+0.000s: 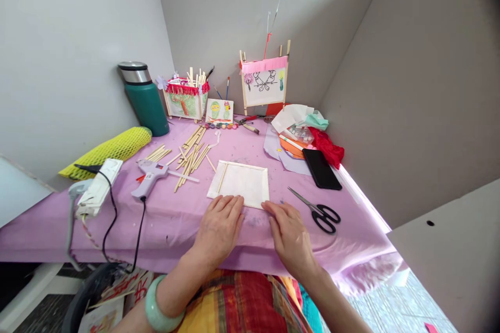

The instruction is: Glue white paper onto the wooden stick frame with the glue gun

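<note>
A white paper square framed with thin wooden sticks [244, 182] lies flat on the purple tablecloth [175, 218] in front of me. My left hand [219, 226] rests palm down with fingers stretched out, fingertips touching the square's near edge. My right hand [288, 231] also lies flat and open, its fingertips at the square's near right corner. Neither hand holds anything. A pale green bangle [156, 309] sits on my left wrist.
Black scissors [318, 210] lie right of my hands, a black phone [321, 168] beyond. A glue gun [150, 174], loose wooden sticks [191, 153] and a power strip [97, 187] are at left. A green flask [145, 96], a stick holder [185, 96] and a paper lantern [264, 80] stand at the back.
</note>
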`<state>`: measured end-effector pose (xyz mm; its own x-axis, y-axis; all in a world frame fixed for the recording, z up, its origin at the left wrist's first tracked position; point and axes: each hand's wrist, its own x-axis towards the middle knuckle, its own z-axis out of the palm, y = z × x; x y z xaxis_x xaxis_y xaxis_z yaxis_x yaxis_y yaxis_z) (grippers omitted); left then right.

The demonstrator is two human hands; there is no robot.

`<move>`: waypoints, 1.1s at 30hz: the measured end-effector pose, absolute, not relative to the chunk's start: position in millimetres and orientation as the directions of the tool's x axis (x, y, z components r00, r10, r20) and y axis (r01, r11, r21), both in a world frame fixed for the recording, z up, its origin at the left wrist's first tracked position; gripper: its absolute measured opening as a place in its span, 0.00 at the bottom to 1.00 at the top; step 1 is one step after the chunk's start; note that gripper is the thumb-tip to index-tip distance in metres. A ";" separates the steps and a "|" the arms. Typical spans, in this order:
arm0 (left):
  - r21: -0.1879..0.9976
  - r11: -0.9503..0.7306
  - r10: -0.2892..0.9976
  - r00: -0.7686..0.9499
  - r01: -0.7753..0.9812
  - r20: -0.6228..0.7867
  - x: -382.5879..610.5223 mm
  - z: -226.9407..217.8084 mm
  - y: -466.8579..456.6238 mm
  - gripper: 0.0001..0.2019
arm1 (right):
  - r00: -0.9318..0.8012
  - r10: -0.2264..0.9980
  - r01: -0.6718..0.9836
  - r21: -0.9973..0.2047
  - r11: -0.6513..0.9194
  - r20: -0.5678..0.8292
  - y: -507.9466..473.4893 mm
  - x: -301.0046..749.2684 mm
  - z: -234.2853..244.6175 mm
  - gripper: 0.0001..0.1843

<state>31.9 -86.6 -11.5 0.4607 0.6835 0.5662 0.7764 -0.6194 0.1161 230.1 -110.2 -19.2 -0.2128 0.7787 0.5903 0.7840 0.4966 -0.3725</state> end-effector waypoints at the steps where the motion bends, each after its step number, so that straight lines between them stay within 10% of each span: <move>1: 0.122 -0.620 0.687 0.461 0.775 0.561 32.2 -11.0 -87.3 0.18 | -0.190 0.804 0.758 -0.437 0.485 0.563 -109.6 232.2 -17.6 0.18; 6: 0.295 -0.652 0.682 0.370 0.699 0.631 22.9 -5.7 -90.4 0.20 | -0.070 0.866 0.628 -0.652 0.424 0.496 -108.1 243.8 -12.6 0.19; 14: 0.323 -0.396 0.753 0.103 0.860 0.649 -2.2 -2.4 -69.2 0.16 | -0.048 0.843 0.831 -0.447 0.331 0.535 -101.8 233.1 -14.7 0.19; 22: 0.479 -0.424 0.779 0.040 0.769 0.626 1.1 5.8 -87.0 0.15 | 0.158 0.835 0.776 -0.589 0.225 0.527 -102.5 256.6 -2.9 0.17; 27: 0.594 -0.431 0.746 -0.103 0.679 0.658 1.7 16.1 -89.9 0.03 | 0.216 0.919 0.422 -0.880 0.217 0.329 -113.8 242.2 13.4 0.09; 33: 0.990 -0.141 0.990 0.011 -0.026 0.142 40.9 33.2 -81.1 0.06 | -0.015 0.990 -0.211 -0.968 0.136 0.143 -89.1 193.3 23.9 0.10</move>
<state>40.9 -81.1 33.2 0.0106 0.9899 0.1416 -0.0260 -0.1412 0.9896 193.3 -89.1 23.9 -0.0155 0.9896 0.1427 -0.2115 0.1363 -0.9678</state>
